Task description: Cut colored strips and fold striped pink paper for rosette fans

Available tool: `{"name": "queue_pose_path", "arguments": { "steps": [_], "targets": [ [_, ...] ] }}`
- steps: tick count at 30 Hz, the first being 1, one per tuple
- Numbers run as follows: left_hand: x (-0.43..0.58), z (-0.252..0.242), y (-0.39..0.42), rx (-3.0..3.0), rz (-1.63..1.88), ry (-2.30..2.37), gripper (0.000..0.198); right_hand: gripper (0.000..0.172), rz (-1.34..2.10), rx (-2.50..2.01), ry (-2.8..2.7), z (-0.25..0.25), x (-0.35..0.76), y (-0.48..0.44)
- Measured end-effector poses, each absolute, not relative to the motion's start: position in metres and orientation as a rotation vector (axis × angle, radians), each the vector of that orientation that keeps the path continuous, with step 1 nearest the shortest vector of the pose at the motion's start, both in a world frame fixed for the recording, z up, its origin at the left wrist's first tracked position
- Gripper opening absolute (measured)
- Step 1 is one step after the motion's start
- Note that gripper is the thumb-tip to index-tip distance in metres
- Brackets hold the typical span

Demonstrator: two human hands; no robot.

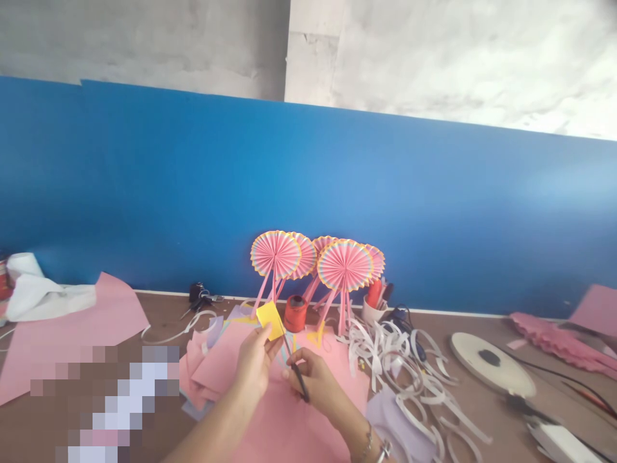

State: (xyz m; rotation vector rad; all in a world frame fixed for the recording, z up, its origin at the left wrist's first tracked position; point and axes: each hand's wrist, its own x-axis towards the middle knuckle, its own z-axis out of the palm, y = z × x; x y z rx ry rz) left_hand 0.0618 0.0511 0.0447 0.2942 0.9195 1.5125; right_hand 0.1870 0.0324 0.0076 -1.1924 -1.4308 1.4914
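Note:
My left hand point(255, 360) pinches a small piece of yellow paper point(270, 321) and holds it up above the pink sheets. Around the black handles of a pair of scissors point(299, 381) my right hand point(315, 379) is closed, and a bracelet circles that wrist. The scissor blades point up and left, at the right edge of the yellow paper; whether they bite into it I cannot tell. Pink paper sheets point(284, 421) lie under both hands. A red spool of thread point(295, 314) stands just beyond them.
Several pleated pink paper fans point(345, 265) lean against the blue partition point(308, 173). Curled white ribbon strips point(385, 350) pile up to the right, by a white cup point(373, 312) of tools. A round cream-coloured disc point(491, 363) lies farther right. Keys point(198, 296) rest back left.

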Motion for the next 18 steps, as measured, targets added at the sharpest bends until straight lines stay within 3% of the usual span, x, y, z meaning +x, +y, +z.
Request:
{"name": "queue_pose_path", "arguments": {
  "steps": [18],
  "targets": [
    [0.0627, 0.0429, 0.0488, 0.31, 1.52, 0.904, 0.017, 0.046, 1.496, -1.193, -1.39, 0.0084, 0.1859, 0.032]
  ]
}}
